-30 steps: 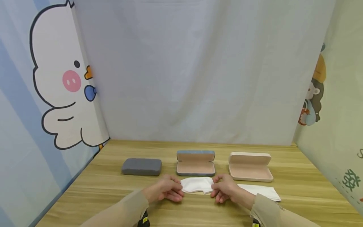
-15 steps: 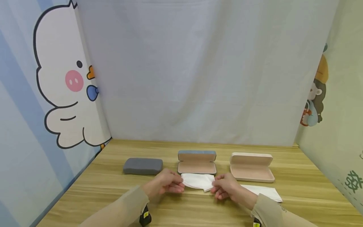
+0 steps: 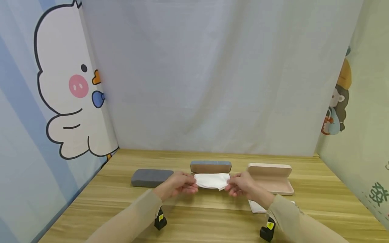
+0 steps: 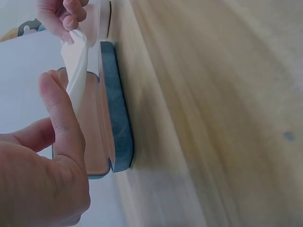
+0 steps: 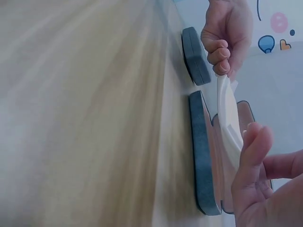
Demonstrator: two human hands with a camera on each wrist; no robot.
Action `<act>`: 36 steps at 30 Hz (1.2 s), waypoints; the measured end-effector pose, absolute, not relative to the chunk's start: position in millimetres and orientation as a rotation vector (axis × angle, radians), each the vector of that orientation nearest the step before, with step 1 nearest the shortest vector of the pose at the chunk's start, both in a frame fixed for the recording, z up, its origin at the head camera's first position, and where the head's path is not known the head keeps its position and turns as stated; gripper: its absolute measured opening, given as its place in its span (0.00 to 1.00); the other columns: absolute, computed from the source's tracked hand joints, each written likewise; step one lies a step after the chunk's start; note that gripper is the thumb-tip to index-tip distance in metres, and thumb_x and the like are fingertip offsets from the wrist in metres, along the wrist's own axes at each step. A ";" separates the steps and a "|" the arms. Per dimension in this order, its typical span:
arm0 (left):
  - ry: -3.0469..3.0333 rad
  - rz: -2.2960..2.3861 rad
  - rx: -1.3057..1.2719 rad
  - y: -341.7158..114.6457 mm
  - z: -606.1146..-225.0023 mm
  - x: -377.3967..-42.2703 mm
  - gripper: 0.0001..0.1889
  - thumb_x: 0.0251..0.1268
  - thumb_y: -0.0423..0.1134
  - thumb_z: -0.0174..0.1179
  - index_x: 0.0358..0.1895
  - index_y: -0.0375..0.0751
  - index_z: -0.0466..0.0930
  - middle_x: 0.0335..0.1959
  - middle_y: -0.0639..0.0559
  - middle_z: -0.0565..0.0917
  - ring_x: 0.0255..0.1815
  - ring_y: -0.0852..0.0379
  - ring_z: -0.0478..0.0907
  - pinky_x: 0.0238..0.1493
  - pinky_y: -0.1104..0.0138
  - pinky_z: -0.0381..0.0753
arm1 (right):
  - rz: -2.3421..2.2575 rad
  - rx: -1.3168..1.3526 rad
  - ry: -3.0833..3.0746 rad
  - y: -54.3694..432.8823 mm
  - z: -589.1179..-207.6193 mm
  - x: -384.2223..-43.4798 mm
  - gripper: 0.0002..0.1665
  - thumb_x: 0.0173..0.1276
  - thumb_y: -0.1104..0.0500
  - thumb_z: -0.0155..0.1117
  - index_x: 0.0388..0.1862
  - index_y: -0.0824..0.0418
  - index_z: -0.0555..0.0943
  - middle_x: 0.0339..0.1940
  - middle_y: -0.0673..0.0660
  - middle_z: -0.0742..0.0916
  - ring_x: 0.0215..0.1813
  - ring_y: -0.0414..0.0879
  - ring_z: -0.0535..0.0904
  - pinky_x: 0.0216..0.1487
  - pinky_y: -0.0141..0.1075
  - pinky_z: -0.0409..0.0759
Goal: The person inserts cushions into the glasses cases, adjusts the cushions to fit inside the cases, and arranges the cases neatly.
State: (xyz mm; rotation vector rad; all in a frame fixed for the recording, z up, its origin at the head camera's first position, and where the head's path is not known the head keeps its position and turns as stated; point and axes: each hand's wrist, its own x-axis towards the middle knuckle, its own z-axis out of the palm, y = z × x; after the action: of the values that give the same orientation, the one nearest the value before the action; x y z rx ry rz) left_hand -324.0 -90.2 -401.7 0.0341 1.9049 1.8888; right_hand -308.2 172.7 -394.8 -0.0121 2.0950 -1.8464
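Note:
A folded white cloth is stretched between both hands. My left hand pinches its left end and my right hand pinches its right end. Behind and below the cloth stands an open blue glasses case with a pinkish lining; the cloth covers much of its lower half in the head view. Both wrist views show the cloth raised above the table, close over the case's blue base.
A closed grey glasses case lies beyond the left hand. To the right stands an open cream glasses case. A second white cloth lies under the right forearm, partly hidden. Curtains enclose the wooden table.
Both hands have lifted the white cloth and carried it forward, from in front of the open blue case to over its lower half. The cases have stayed put.

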 end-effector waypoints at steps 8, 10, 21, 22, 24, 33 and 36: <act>1.948 1.901 0.005 -87.8 -401.2 -340.1 0.17 0.69 0.29 0.55 0.57 0.22 0.73 0.24 0.46 0.86 0.22 0.59 0.84 0.28 0.71 0.87 | -1.844 0.027 2.108 173.6 -396.1 -323.5 0.12 0.70 0.67 0.54 0.47 0.76 0.71 0.18 0.52 0.86 0.15 0.35 0.77 0.17 0.24 0.77; 1.955 1.903 -0.002 -87.6 -403.0 -343.4 0.17 0.69 0.29 0.54 0.57 0.22 0.73 0.25 0.45 0.86 0.22 0.59 0.84 0.29 0.71 0.87 | -1.843 0.028 2.100 174.0 -398.6 -326.6 0.12 0.70 0.67 0.54 0.46 0.76 0.72 0.19 0.52 0.86 0.16 0.35 0.77 0.17 0.24 0.77; 1.948 1.932 -0.025 -84.6 -417.4 -355.7 0.19 0.67 0.27 0.55 0.58 0.19 0.71 0.25 0.43 0.86 0.23 0.57 0.85 0.30 0.70 0.88 | -1.855 0.105 2.111 173.6 -416.9 -341.2 0.18 0.69 0.67 0.55 0.53 0.76 0.67 0.17 0.51 0.85 0.14 0.35 0.76 0.16 0.24 0.77; 1.949 1.935 -0.027 -84.3 -418.2 -356.3 0.20 0.67 0.27 0.55 0.59 0.19 0.70 0.24 0.44 0.86 0.22 0.58 0.85 0.29 0.70 0.87 | -1.855 0.107 2.120 173.5 -417.7 -341.5 0.18 0.69 0.67 0.55 0.53 0.77 0.68 0.16 0.51 0.85 0.14 0.35 0.76 0.16 0.24 0.77; 1.954 1.933 -0.038 -83.5 -419.8 -357.1 0.21 0.67 0.26 0.55 0.61 0.19 0.67 0.23 0.45 0.86 0.21 0.58 0.84 0.27 0.70 0.87 | -1.853 0.113 2.137 173.1 -419.5 -341.4 0.18 0.69 0.67 0.55 0.53 0.76 0.67 0.16 0.51 0.85 0.14 0.35 0.76 0.15 0.24 0.77; 1.995 1.921 -0.046 -83.1 -423.0 -356.0 0.20 0.66 0.26 0.54 0.59 0.19 0.68 0.20 0.47 0.83 0.18 0.58 0.83 0.23 0.69 0.86 | -1.814 0.115 2.225 169.2 -422.6 -339.3 0.14 0.67 0.67 0.56 0.49 0.72 0.68 0.15 0.51 0.83 0.13 0.37 0.76 0.14 0.27 0.76; 1.998 1.922 -0.045 -83.6 -423.8 -356.6 0.17 0.65 0.26 0.54 0.56 0.20 0.71 0.19 0.47 0.83 0.17 0.58 0.82 0.22 0.69 0.86 | -1.790 0.111 2.259 168.5 -423.5 -338.7 0.09 0.66 0.68 0.56 0.43 0.70 0.70 0.14 0.51 0.82 0.13 0.37 0.75 0.14 0.26 0.75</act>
State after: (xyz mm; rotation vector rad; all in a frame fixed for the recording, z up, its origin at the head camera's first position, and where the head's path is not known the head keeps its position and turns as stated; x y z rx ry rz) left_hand -356.6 -83.6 -423.8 -0.0451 1.9978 1.9216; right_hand -338.7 168.5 -423.5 0.1114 2.2590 -1.7904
